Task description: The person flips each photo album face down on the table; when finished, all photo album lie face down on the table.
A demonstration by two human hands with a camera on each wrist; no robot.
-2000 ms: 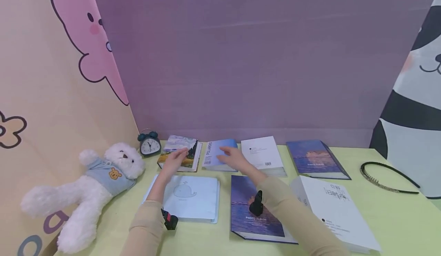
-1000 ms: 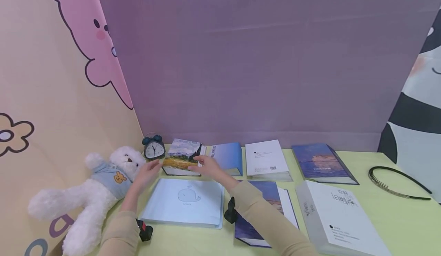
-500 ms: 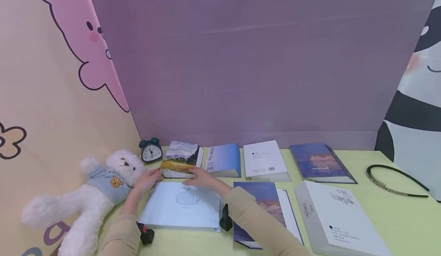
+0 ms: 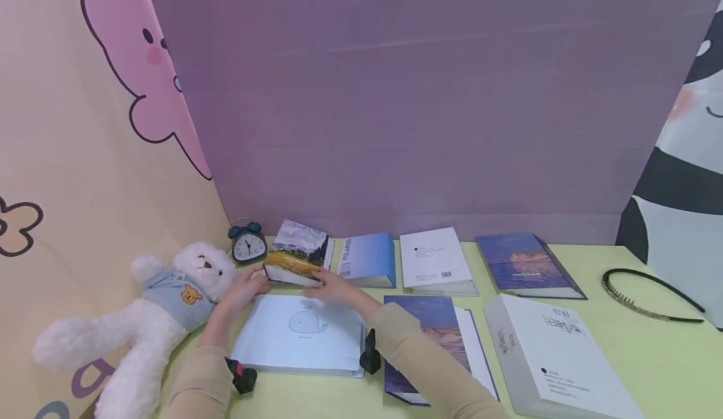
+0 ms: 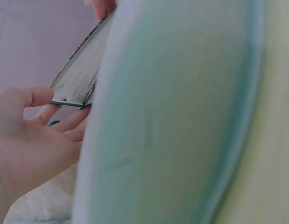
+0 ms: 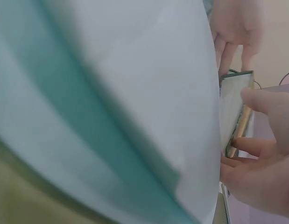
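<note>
A thick hardcover book [image 4: 296, 249] with a landscape painting on its cover is tilted at the back left of the table. My left hand [image 4: 245, 288] holds its near left corner; in the left wrist view, the thumb [image 5: 39, 96] lies above the edge and the fingers go under it. The right hand [image 4: 334, 290] grips the near right corner, thumb and fingers on either side in the right wrist view. Just below both hands lies a pale blue whale-cover album [image 4: 299, 334], which blocks much of both wrist views.
To the left are an alarm clock [image 4: 248, 243] and a white plush bear [image 4: 169, 306]. A blue POLAROID book [image 4: 369, 259], a white book [image 4: 435, 259] and a photo album [image 4: 525, 265] line the back. Nearer lie another photo album [image 4: 420, 325], a thick white book [image 4: 565, 356] and, far right, a headband [image 4: 649, 300].
Both hands came to the sides of the landscape-cover book, the right one moving left from over the POLAROID book. The landscape-cover book lay flat half a second ago and is now raised and tilted.
</note>
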